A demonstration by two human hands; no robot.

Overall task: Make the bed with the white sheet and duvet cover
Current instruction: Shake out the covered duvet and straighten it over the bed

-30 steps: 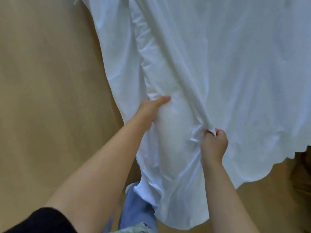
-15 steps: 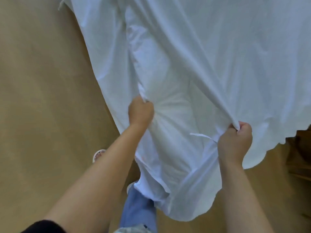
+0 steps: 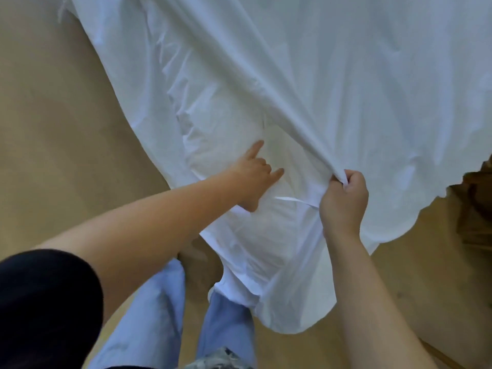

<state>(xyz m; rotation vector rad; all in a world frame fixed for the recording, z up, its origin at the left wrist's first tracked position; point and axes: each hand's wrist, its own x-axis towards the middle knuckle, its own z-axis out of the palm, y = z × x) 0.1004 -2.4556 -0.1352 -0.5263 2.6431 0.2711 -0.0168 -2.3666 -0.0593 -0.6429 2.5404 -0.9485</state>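
A large white duvet cover spreads from the top right down over the floor, its lower end hanging in front of my legs. My right hand grips a bunched fold of the cloth at its upper edge and holds it taut. My left hand lies against the white cloth to the left of that fold, index finger and little finger stretched out, the middle fingers bent; it holds nothing. A thin white tie strip runs between the two hands.
Tan wooden floor fills the left side and the lower right. A dark brown wooden piece of furniture shows at the right edge. My blue jeans stand directly below the hanging cloth.
My left hand has let go of the fold it gripped and now reaches with fingers out against the cloth. The right hand keeps its grip and has shifted slightly left.
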